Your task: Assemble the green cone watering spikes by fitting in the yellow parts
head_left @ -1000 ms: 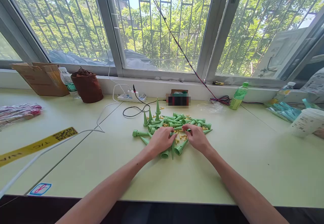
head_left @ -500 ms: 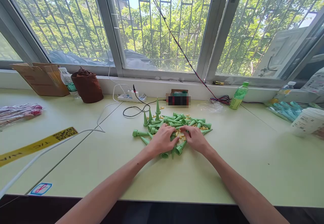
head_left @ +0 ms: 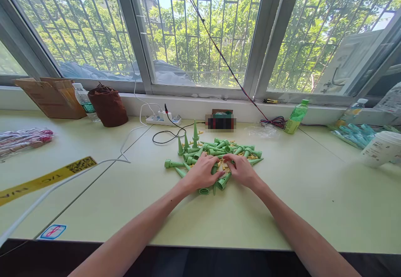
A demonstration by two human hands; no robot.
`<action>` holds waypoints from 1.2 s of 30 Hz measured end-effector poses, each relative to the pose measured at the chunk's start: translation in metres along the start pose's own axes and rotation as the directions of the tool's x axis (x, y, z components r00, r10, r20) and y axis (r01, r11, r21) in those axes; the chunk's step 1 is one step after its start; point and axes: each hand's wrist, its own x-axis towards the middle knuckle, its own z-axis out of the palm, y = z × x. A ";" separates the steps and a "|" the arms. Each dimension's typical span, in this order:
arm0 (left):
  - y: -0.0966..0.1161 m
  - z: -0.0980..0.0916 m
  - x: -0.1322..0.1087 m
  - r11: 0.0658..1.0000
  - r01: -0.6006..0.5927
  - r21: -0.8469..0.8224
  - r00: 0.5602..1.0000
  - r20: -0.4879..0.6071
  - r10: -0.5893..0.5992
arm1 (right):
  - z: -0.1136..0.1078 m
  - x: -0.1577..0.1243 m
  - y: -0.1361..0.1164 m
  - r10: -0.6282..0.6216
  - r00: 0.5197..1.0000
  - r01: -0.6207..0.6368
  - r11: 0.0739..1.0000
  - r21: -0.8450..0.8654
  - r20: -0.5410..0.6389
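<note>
A pile of green plastic cone-shaped spikes [head_left: 223,144] with hollow, collared ends lies before me, small yellow plastic pieces [head_left: 222,166] mixed in. My left hand [head_left: 203,171] is closed around a green spike [head_left: 214,169] at the near side of the heap, thumb toward the yellow pieces. Opposite it, my right hand [head_left: 240,169] has its fingers curled in and pressed together over the middle of the pile; what is in them is hidden. Several spikes [head_left: 195,134] stand upright at the pile's back left, and one with an open end [head_left: 223,182] lies between my hands.
Behind the pile are a power strip [head_left: 163,120] with cables and a blurred dark box [head_left: 220,122]. A green bottle [head_left: 296,117] and white cup [head_left: 379,149] stand right. Left are a brown bag [head_left: 108,105], a carton [head_left: 52,98] and a white cable [head_left: 90,166] with a yellow tag.
Both hands keep nearly the same place and grip over the pile. My left thumb has shifted very slightly to the right; the view has moved a little.
</note>
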 end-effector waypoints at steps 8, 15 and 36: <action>0.002 -0.002 -0.001 1.000 -0.017 0.015 0.999 0.042 0.016 | 0.001 0.000 0.000 0.008 1.000 -0.008 1.000 -0.017 0.006; -0.001 -0.001 0.001 0.998 -0.063 0.026 0.997 0.046 0.062 | 0.000 0.000 -0.001 0.010 1.000 -0.010 1.000 -0.025 0.018; -0.009 0.002 0.002 0.999 -0.041 0.000 0.996 0.085 0.040 | 0.000 -0.001 -0.003 0.008 1.000 -0.007 1.000 -0.017 0.028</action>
